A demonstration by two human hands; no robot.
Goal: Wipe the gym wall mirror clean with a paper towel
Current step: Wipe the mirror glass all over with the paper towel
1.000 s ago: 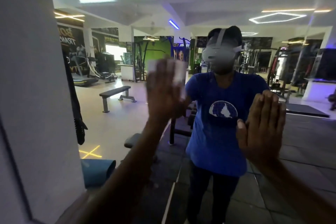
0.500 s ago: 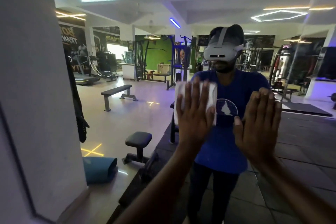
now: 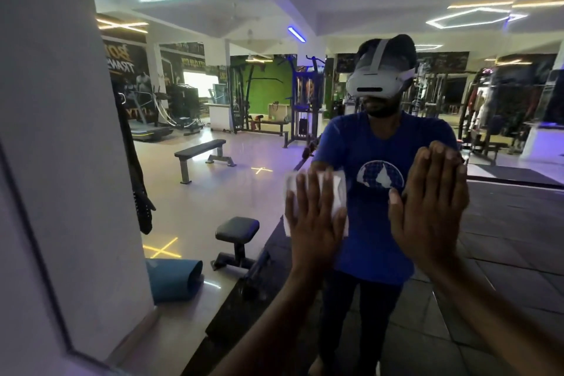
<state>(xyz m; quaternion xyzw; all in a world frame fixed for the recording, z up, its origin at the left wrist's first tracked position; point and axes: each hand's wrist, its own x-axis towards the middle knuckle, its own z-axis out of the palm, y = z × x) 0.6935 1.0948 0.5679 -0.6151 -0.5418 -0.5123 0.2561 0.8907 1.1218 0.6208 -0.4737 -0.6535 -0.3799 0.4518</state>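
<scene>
mirror point(image 3: 213, 198), right hand point(image 3: 428, 207) flat beside paper towel point(image 3: 337, 192)

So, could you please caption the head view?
Left hand presses a paper towel flat against the mirror; right hand braces beside it.

flat bench point(image 3: 203, 152), padded stool point(image 3: 237, 227), rolled blue mat point(image 3: 174, 279), treadmill point(image 3: 149, 130).

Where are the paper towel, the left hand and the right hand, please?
paper towel point(image 3: 338, 189), head view, its upper right corner.
left hand point(image 3: 314, 223), head view, back of the hand.
right hand point(image 3: 430, 210), head view, back of the hand.
</scene>
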